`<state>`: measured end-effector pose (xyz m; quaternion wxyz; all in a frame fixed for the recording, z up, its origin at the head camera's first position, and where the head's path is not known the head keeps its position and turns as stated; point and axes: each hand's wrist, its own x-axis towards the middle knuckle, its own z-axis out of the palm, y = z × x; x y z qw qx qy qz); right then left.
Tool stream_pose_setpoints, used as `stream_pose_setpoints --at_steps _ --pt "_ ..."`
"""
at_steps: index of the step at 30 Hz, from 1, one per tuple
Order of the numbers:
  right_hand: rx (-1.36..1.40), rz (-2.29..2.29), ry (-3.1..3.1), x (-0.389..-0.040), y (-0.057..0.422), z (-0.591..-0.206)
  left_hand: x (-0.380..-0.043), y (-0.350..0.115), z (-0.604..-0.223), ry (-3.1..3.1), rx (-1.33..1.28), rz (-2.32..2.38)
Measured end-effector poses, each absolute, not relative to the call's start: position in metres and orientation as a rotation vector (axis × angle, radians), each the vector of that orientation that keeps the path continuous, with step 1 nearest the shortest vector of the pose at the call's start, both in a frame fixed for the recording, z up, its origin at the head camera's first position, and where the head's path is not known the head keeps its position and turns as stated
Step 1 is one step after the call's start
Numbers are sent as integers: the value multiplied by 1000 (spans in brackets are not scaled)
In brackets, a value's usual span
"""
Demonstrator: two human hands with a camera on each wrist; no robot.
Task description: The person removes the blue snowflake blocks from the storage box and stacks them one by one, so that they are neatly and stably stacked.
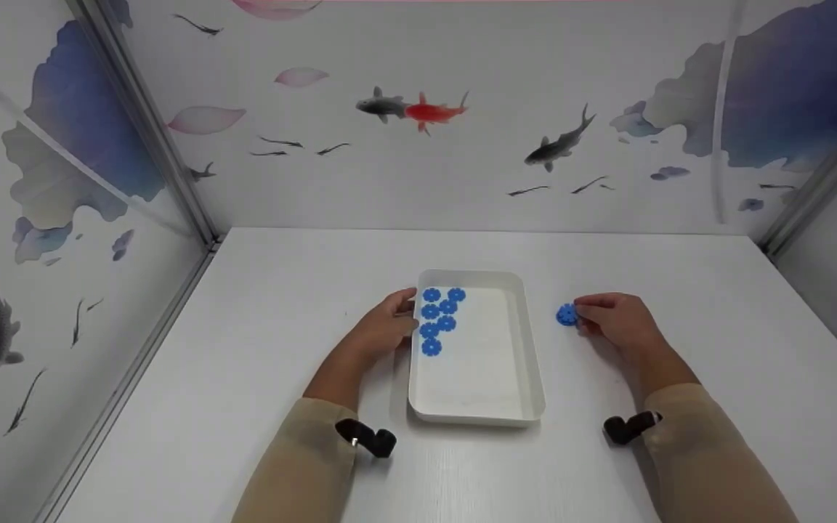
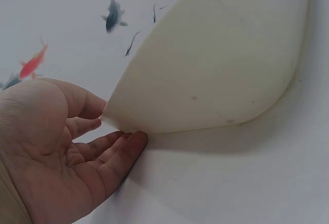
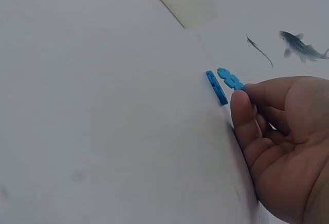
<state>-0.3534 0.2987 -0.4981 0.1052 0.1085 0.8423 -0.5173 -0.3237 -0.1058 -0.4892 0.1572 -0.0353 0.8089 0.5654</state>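
Observation:
A white tray lies on the table in the head view, with several blue flower-shaped discs in its far left corner. My left hand holds the tray's left wall. In the left wrist view the thumb lies above the tray's rim and the fingers rest against its base. To the right of the tray, my right hand pinches a blue disc. The right wrist view shows this disc tilted up at my fingertips, with a second blue disc flat on the table beside it.
White panels painted with fish enclose the table at the back, left and right. Metal posts stand at the back corners. Black wrist mounts sit on both beige sleeves.

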Motion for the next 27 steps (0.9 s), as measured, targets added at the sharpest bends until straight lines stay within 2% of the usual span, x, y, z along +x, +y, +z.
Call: stream_pose_setpoints --at_steps 27 --pt "359 -1474 2532 -355 294 -501 -323 -105 -489 2330 -128 1598"
